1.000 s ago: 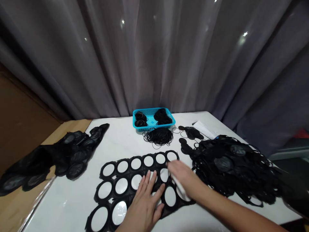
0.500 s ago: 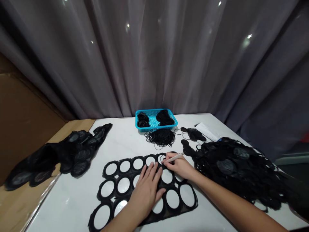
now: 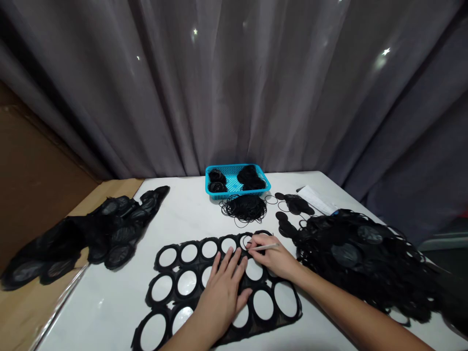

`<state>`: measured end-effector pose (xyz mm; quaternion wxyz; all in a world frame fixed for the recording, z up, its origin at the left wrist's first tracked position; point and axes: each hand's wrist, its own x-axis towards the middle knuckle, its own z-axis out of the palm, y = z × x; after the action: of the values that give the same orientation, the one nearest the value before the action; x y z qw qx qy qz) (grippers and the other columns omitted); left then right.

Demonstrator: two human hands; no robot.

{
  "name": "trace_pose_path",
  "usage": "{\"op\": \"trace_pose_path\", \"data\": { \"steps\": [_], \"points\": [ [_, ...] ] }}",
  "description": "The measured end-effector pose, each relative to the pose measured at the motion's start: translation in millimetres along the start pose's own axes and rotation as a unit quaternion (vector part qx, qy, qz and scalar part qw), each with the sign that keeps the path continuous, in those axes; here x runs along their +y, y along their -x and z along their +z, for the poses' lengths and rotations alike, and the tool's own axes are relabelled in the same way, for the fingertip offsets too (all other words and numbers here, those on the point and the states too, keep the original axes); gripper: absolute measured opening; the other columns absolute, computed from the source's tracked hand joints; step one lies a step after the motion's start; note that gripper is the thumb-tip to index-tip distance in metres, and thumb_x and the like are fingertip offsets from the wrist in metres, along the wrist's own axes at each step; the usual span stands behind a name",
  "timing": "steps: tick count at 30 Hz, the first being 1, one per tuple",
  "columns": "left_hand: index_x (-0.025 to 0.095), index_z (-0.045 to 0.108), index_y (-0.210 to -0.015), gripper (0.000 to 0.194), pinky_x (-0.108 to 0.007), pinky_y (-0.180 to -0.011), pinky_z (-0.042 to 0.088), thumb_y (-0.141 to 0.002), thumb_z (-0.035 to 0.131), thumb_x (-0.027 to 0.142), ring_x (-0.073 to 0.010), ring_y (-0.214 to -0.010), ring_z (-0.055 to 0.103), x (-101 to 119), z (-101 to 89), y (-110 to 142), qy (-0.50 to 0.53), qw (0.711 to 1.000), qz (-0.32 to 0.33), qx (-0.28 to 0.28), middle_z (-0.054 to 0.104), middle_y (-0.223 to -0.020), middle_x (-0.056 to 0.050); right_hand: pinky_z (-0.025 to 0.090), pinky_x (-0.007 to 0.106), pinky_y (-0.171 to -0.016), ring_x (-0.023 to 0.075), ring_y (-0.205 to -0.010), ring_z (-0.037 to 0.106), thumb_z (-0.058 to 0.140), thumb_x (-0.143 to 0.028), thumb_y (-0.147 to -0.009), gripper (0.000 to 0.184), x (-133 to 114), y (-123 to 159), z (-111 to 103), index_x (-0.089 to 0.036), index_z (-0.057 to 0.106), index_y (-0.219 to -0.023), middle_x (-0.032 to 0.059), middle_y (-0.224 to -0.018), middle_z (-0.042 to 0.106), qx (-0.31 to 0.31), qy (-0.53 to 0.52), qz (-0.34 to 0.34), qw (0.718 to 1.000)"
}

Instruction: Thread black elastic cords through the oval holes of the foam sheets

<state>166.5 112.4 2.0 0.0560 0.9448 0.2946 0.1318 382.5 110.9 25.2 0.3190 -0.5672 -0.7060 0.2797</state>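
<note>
The left hand (image 3: 221,295), fingers spread, should press evenly on the black perforated sheet (image 3: 199,265) flat on the table (image 3: 102,312); the right hand (image 3: 278,258), fingers pinching a slim pale tool (image 3: 266,246) at the far row, needs light, steady control.

Basket (image 3: 232,183) behind sheet (image 3: 198,265) on table (image 3: 117,302)

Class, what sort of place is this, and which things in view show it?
Perhaps a small handwork station: a ringed black sheet lies on the table, the right hand holds a slim tool, and a basket holds black loops.
</note>
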Motion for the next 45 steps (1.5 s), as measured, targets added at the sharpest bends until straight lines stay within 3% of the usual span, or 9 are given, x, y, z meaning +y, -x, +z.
{"op": "trace_pose_path", "data": {
  "steps": [5,10,13,17,25,31,38,41,45],
  "points": [
    [0.024,0.04,-0.149,0.064,-0.065,-0.113,0.03,-0.09,0.063,0.035,-0.0369,-0.148,0.025,-0.2,2.5,1.5,-0.012,1.0,-0.015,0.008,0.041,-0.156,-0.008,0.04,0.036,-0.084,0.0242,-0.091,0.054,0.051,-0.013,-0.089,0.011,3.6,3.4,3.8,-0.019,0.059,-0.095,0.0093,-0.095,0.066,-0.027,0.166,-0.09,0.982],
    [0.027,0.043,-0.148,0.063,-0.068,-0.112,0.029,-0.09,0.065,0.037,-0.0423,-0.148,0.019,1.7,1.6,0.9,-0.02,1.0,-0.022,0.005,0.041,-0.156,-0.007,0.039,0.033,-0.073,0.023,-0.076,0.053,0.047,-0.016,-0.089,0.012,30.1,-24.3,-43.2,-0.021,0.054,-0.081,0.0083,-0.08,0.063,0.178,0.209,0.045,0.961],
    [0.027,0.043,-0.148,0.065,-0.069,-0.111,0.03,-0.089,0.067,0.036,-0.0434,-0.147,0.02,1.9,-2.3,0.2,-0.015,1.0,-0.022,-0.005,0.041,-0.156,-0.007,0.037,0.03,-0.064,0.0203,-0.066,0.054,0.047,-0.025,-0.089,0.015,37.2,-38.0,-69.6,-0.023,0.048,-0.074,0.0046,-0.075,0.062,0.227,0.15,0.089,0.958],
    [0.025,0.033,-0.153,0.069,-0.063,-0.111,0.034,-0.092,0.064,0.038,-0.0386,-0.147,0.026,-7.0,-6.5,6.0,0.0,1.0,-0.024,0.013,0.036,-0.158,-0.012,0.037,0.028,-0.061,0.0193,-0.065,0.056,0.054,-0.033,-0.083,0.021,24.4,-43.3,-61.9,-0.023,0.047,-0.066,0.0021,-0.068,0.062,0.173,0.057,0.117,0.976],
    [0.019,0.044,-0.144,0.053,-0.053,-0.11,0.042,-0.096,0.058,0.037,-0.0317,-0.14,0.042,-28.3,-3.2,29.4,-0.039,0.998,-0.021,0.05,0.044,-0.152,-0.016,0.039,0.024,-0.062,0.0149,-0.069,0.056,0.06,-0.026,-0.081,0.016,-19.2,-31.7,15.0,-0.021,0.052,-0.068,-0.0019,-0.071,0.063,0.01,-0.095,0.086,0.992],
    [0.02,0.043,-0.145,0.054,-0.054,-0.111,0.039,-0.096,0.056,0.037,-0.0314,-0.141,0.04,-25.1,-3.5,30.1,-0.037,0.998,-0.029,0.048,0.044,-0.152,-0.016,0.04,0.024,-0.064,0.0148,-0.073,0.058,0.062,-0.022,-0.082,0.016,-25.4,-26.3,29.9,-0.019,0.055,-0.068,0.0002,-0.082,0.07,-0.027,-0.107,0.065,0.992],
    [0.019,0.043,-0.145,0.055,-0.053,-0.112,0.039,-0.095,0.058,0.036,-0.031,-0.142,0.04,-25.9,-2.5,30.9,-0.029,0.998,-0.029,0.046,0.045,-0.152,-0.016,0.042,0.026,-0.069,0.0172,-0.08,0.061,0.062,-0.018,-0.084,0.014,-24.5,-25.6,29.2,-0.019,0.057,-0.071,0.0014,-0.084,0.069,-0.029,-0.047,0.029,0.998],
    [0.022,0.044,-0.145,0.057,-0.055,-0.111,0.039,-0.093,0.061,0.037,-0.0335,-0.144,0.036,-24.7,-2.6,31.7,-0.033,0.998,-0.039,0.045,0.041,-0.155,-0.015,0.042,0.028,-0.074,0.0191,-0.083,0.058,0.058,-0.019,-0.09,0.01,-25.3,-18.7,32.7,-0.02,0.06,-0.08,0.0031,-0.084,0.066,-0.044,0.024,-0.048,0.998],
    [0.026,0.046,-0.145,0.065,-0.064,-0.107,0.038,-0.086,0.07,0.037,-0.0451,-0.145,0.025,-22.1,-3.3,32.4,-0.051,0.995,-0.072,0.045,0.033,-0.159,-0.016,0.039,0.034,-0.082,0.0228,-0.09,0.055,0.055,-0.017,-0.092,0.004,-22.2,-19.4,31.2,-0.019,0.059,-0.094,0.0081,-0.095,0.066,-0.074,0.161,-0.153,0.972]
  ]
}}
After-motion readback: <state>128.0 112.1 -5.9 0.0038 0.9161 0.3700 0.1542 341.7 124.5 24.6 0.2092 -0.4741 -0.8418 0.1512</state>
